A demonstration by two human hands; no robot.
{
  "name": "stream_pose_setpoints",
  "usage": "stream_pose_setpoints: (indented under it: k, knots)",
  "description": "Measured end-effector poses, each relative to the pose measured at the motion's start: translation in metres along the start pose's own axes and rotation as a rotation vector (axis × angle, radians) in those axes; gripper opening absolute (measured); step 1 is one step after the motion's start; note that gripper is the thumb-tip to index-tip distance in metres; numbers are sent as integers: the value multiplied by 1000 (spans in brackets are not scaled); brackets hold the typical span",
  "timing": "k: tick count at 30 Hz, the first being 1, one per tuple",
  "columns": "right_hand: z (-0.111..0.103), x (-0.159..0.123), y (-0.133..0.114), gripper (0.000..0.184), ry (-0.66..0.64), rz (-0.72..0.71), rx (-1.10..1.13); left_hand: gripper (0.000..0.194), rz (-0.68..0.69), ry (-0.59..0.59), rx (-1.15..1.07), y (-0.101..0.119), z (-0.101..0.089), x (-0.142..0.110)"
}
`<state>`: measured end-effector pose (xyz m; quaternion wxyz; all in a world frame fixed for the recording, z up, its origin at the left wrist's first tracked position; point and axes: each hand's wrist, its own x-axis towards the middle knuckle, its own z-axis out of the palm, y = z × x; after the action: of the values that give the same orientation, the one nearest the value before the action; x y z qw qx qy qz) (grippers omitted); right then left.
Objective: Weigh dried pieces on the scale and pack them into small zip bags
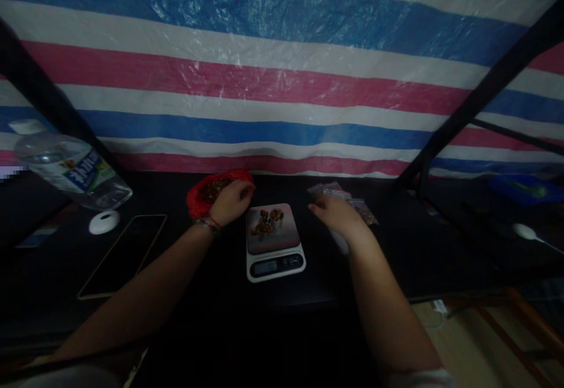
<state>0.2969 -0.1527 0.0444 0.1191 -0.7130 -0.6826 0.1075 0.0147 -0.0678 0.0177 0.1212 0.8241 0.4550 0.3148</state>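
My left hand [231,201] is closed, fingers curled at the right rim of a red plastic bag [192,200], which lies open with small brown pieces [214,189] inside. A white kitchen scale [275,264] with a lit display sits between my hands. Brown pieces and a small cup [277,216] appear on its plate; I cannot tell whether they are real or printed. My right hand [337,214] rests beside several small clear zip bags [363,210], some holding brown contents. Its fingers are bent together, and something pale shows beneath the palm; what they hold is hidden.
At the left stand a large clear bottle [74,164], a white rounded device [104,221] and a phone [126,256] lying flat. Dark frame posts [445,123] slant on both sides before a striped sheet [282,82]. A blue tray [524,189] and a white spoon-like object [524,232] lie far right.
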Motion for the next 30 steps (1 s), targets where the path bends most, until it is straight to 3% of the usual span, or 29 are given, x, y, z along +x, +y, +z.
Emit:
stream_pose_setpoints:
  k: [4, 8, 11, 17, 20, 22, 25, 27, 30]
  knots:
    - [10, -54, 16, 42, 73, 161, -297, 25, 65, 26, 77, -13, 10, -6]
    - [36, -81, 23, 36, 6, 243, -413, 26, 53, 9, 57, -24, 15, -14]
    - [41, -88, 22, 28, -28, 252, -406, 29, 13, 26, 30, -27, 14, -16]
    - [30, -88, 28, 28, -51, 232, -303, 32, -30, 47, 40, -22, 10, -17]
    - [26, -88, 33, 28, 34, 255, -280, 30, -28, 76, 38, -17, 10, -18]
    - [21, -87, 33, 27, 231, 183, -232, 30, -17, 111, 23, -14, 9, -20]
    - [9, -75, 21, 26, 557, -111, -49, 33, 8, 189, -22, -11, 8, -22]
    - [2, -58, 5, 25, 650, -287, 88, 33, 59, 228, -44, -9, 8, -25]
    - [-2, -20, -25, 24, 658, -437, 233, 33, 190, 235, -72, -6, 8, -28]
